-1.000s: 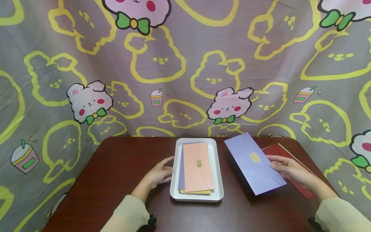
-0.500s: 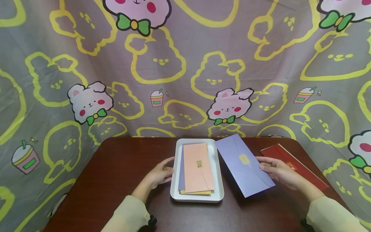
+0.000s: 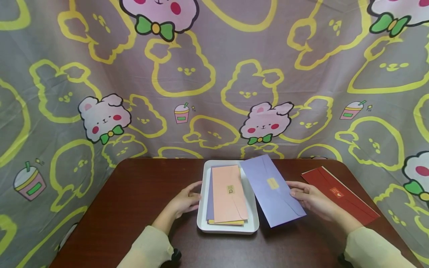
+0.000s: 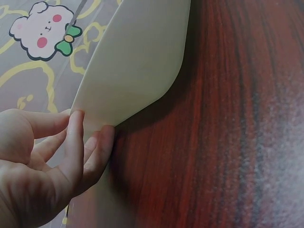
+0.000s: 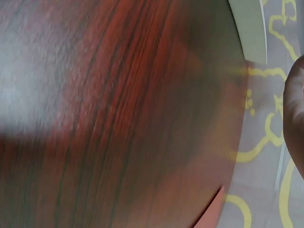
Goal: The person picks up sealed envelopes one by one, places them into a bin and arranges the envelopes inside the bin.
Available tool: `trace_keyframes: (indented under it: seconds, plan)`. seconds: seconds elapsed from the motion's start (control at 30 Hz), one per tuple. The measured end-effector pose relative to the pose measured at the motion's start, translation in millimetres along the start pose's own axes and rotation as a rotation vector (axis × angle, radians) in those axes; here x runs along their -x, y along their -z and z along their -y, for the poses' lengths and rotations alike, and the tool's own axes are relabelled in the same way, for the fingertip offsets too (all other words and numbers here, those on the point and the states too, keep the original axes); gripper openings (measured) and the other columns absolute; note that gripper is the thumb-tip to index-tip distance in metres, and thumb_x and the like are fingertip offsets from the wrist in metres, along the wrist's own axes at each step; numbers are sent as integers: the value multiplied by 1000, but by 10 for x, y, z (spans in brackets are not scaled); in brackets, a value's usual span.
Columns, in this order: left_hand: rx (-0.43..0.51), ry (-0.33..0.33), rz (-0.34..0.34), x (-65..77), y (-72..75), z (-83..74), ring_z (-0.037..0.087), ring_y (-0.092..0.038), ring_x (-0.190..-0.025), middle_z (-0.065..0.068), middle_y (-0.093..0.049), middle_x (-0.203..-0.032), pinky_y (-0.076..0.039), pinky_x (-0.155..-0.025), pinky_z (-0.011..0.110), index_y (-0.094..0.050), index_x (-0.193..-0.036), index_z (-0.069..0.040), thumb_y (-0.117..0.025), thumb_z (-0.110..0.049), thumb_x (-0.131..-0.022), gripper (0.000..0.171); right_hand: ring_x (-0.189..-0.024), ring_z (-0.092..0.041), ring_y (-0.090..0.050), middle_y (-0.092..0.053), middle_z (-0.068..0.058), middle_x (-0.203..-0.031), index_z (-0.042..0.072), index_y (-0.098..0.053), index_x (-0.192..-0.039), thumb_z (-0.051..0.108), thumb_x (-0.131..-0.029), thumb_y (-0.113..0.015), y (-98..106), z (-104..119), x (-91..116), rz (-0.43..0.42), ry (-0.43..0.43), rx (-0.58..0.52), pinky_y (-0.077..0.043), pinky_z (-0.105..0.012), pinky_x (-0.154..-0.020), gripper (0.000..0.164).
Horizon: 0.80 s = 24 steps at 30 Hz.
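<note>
My left hand [image 3: 183,201] grips the left edge of a white tray [image 3: 228,231]; in the left wrist view its thumb and fingers [image 4: 76,137] hold the rim and lower edge. Inside the tray lies a stack of envelopes with a peach envelope [image 3: 226,204] on top, a gold sticker on its flap. Lavender and yellow edges show beneath it. My right hand [image 3: 313,201] pinches a lavender envelope [image 3: 276,201] by its right side, with the envelope tilted and its upper left part overlapping the tray's right rim. The right wrist view shows only part of that hand [image 5: 295,109].
A red envelope [image 3: 335,191] with a sticker lies on the right of the dark wooden table [image 3: 144,193], a pale edge showing under it. Behind the table hangs a grey cloth [image 3: 214,74] printed with yellow outlines and rabbits.
My right hand has carried the lavender envelope leftward, from beside the tray to over its right rim, uncovering more of the red envelope. The left hand and tray have stayed put.
</note>
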<state>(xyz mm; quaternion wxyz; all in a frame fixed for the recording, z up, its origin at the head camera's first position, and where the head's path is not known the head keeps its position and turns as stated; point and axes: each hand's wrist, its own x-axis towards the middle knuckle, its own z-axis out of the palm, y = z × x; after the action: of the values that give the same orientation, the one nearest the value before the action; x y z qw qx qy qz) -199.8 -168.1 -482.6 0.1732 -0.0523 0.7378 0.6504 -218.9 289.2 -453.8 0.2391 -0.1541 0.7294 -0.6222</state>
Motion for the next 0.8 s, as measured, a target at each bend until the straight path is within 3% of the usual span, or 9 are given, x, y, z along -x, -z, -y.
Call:
trace_keyframes:
  seconds: [0.2,0.53,0.8]
  plan:
    - [-8,8,0,-13,6,-1,26,-66,-102,22,-59,-120,-58,-91,46,-40,-157,-12,-60,-3,-101,60,-116,-13,-63,-57,-14,-139,-10,-21,-157,20,-109,-50,-93,-7,-60,1,-3,-10,-55,-33,-94,63]
    - [-14,4,0,-19,3,4,27,-66,-102,22,-60,-121,-58,-90,47,-40,-157,-13,-60,-2,-102,59,-114,-19,-67,-62,-13,-133,-10,-22,-156,18,-109,-50,-232,-8,-168,21,26,-50,-57,-38,-93,62]
    - [9,-2,1,9,-6,-13,27,-66,-102,22,-60,-120,-58,-91,48,-41,-157,-12,-60,-1,-101,60,-113,-20,-65,-61,-10,-129,-10,-24,-155,18,-107,-53,-335,17,-272,1,4,-77,-56,-37,-94,62]
